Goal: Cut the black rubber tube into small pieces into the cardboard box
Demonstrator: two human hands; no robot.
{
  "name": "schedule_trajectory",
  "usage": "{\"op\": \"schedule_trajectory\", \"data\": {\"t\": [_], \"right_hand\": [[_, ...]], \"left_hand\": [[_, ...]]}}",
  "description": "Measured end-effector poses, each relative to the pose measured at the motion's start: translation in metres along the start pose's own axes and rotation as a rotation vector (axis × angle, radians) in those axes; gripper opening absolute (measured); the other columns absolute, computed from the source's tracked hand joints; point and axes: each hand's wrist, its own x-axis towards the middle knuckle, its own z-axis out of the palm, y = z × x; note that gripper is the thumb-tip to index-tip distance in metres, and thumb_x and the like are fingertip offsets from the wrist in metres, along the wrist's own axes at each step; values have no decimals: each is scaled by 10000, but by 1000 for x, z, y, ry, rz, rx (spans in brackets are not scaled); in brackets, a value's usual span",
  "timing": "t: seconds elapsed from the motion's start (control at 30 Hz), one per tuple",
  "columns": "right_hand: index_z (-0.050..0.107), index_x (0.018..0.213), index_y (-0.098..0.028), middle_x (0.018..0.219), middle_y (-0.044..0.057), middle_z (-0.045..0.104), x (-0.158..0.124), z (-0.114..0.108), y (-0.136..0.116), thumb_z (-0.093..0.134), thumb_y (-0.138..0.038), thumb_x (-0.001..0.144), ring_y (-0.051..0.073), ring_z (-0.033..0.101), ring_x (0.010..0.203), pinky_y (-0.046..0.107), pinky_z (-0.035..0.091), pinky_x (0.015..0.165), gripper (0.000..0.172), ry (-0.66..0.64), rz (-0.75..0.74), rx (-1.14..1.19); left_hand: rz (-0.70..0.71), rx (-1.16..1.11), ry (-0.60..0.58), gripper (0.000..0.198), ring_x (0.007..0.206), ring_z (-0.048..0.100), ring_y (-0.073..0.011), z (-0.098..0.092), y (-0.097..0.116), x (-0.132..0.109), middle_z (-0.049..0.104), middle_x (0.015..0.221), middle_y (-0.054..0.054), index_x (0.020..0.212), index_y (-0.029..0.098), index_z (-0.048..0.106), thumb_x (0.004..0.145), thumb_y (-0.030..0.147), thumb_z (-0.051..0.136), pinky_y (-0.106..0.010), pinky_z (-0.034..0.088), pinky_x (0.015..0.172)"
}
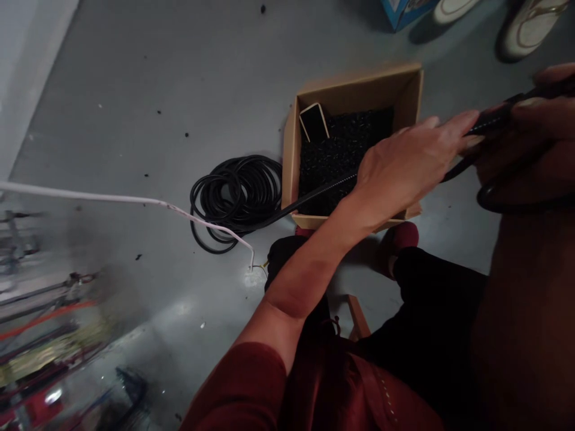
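My left hand is closed around a black hose with a line of pale print. The hose runs from a loose black coil on the floor, over the box edge, to my hands. At the right edge, in shadow, my right hand is closed on the hose's farther stretch; part of it lies outside the view. Below it hangs a dark loop. Under my left hand stands an open cardboard box holding many small black pieces and a black rectangle with pale edges.
A white cable crosses from the left and ends near my knee. Blurred racks with metal and red parts stand at lower left. Another person's pale shoes and a blue box are at upper right. Small black bits dot the grey floor.
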Motion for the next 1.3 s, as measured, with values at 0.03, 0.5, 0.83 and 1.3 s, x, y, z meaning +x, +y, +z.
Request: {"op": "schedule_trajectory", "data": {"t": [0.03,0.5,0.83,1.3], "right_hand": [[670,770,-344,707,-41,581,-3,4,-6,693,-220,637,124,620,751,348,442,625,183,87,-27,87],[559,916,-238,707,-14,577,-11,17,-1,648,-301,783,130,578,566,336,465,562,172,73,-52,7],[555,1194,-239,977,67,665,-26,7,13,472,-591,883,208,645,758,371,516,700,477,-294,-47,-529],[495,1267,-206,1132,121,653,-30,11,12,502,-593,867,303,610,1038,469,465,897,557,-488,33,-552]], "left_hand": [[6,18,6,377,1117,560,-281,-1,-2,-1,597,1148,-77,1316,254,519,990,322,343,-350,434,905],[38,98,143,299,1128,551,-214,-8,-13,1,627,1172,-70,1197,152,568,975,204,374,-275,395,943],[-133,-15,281,323,1129,562,-201,-41,-52,3,644,1209,-31,1208,272,602,962,312,398,-317,395,1000],[-100,-61,214,302,1059,613,-201,-37,-52,3,718,1035,-20,1133,254,672,914,261,464,-313,464,928]]}}
